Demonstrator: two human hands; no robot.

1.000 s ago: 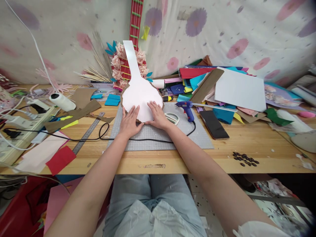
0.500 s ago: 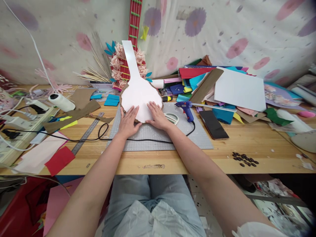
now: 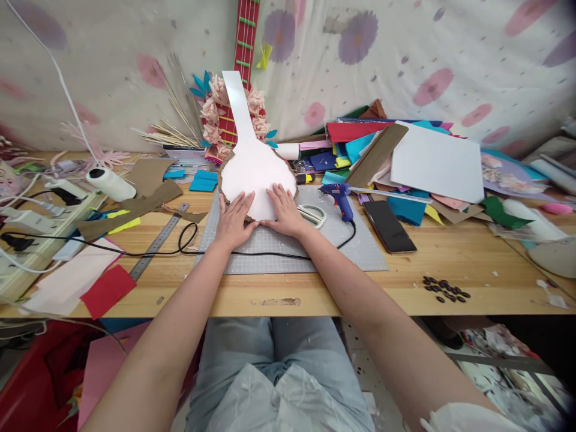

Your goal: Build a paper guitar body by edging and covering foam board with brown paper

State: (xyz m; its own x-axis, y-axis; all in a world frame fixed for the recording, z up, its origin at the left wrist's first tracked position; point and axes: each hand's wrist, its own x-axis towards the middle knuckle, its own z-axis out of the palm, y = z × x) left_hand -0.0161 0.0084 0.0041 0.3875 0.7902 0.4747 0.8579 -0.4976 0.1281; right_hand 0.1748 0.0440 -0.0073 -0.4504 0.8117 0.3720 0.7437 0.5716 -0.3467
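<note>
A white banjo-shaped cutout [image 3: 258,171], round with a long neck and a brown edge around its body, lies over the grey cutting mat [image 3: 351,252]. Flat on its lower left part rests my left hand [image 3: 234,221], fingers spread. My right hand [image 3: 287,211] presses on the lower right part, its fingers stretched out too. The two thumbs nearly meet at the bottom edge. Right of my right hand are scissors [image 3: 320,217] with pale handles, partly hidden. A blue glue gun [image 3: 341,199] with a long glue stick lies farther right on the mat.
Behind stands a red banjo-like craft [image 3: 228,127] trimmed with pink flowers. A phone [image 3: 389,227], dark oval pieces [image 3: 445,289] and a white board [image 3: 436,162] on coloured sheets are at right. A steel ruler [image 3: 157,243], thread spool [image 3: 111,183] and power strip [image 3: 45,249] are at left.
My right hand has shifted slightly left, bringing its thumb closer to the left thumb. The cutout and my left hand stay nearly the same.
</note>
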